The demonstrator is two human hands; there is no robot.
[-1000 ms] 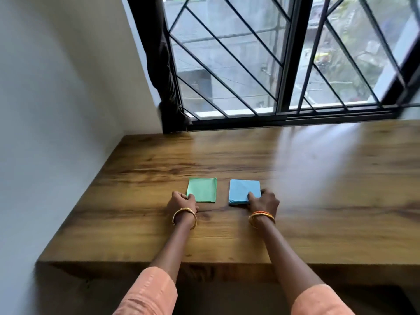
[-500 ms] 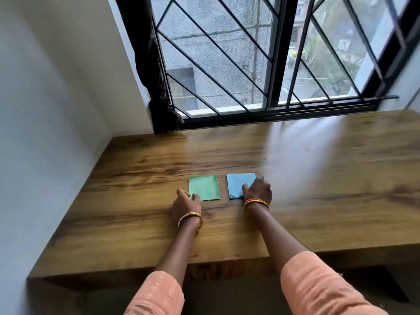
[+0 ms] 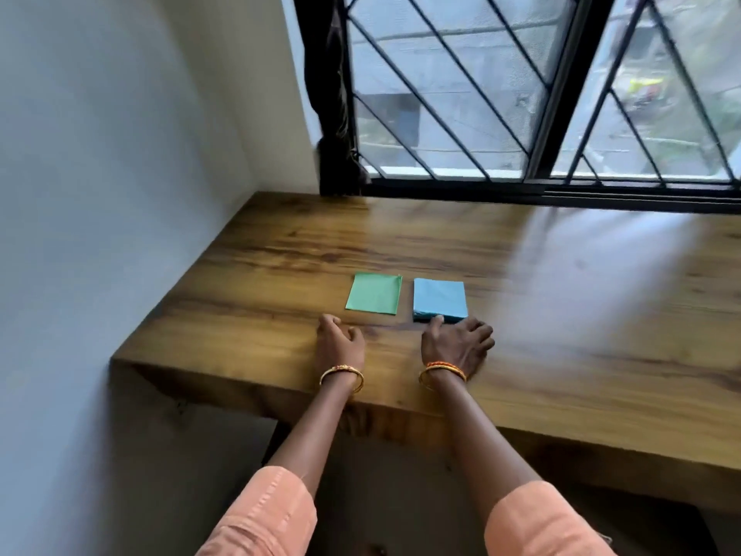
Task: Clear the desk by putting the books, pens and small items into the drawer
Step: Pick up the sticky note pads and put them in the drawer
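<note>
Blue pad (image 3: 440,299) flat on desk (image 3: 561,315), just beyond right hand (image 3: 457,347) – one fingertip touching its near edge, rest loosely spread, gripping nothing; green pad (image 3: 374,293) beside, slightly apart from loosely curled, empty left hand (image 3: 340,342) – no drawer visible.

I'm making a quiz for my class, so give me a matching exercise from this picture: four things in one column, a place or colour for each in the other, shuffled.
Things:
1. Left pad
2. Right pad
3. Left hand
4. Right hand

Descriptions:
a. Blue
b. On the desk, apart from both pads
c. Green
d. Fingertip at the blue pad's near edge

Pairs: 1-c, 2-a, 3-b, 4-d
</note>
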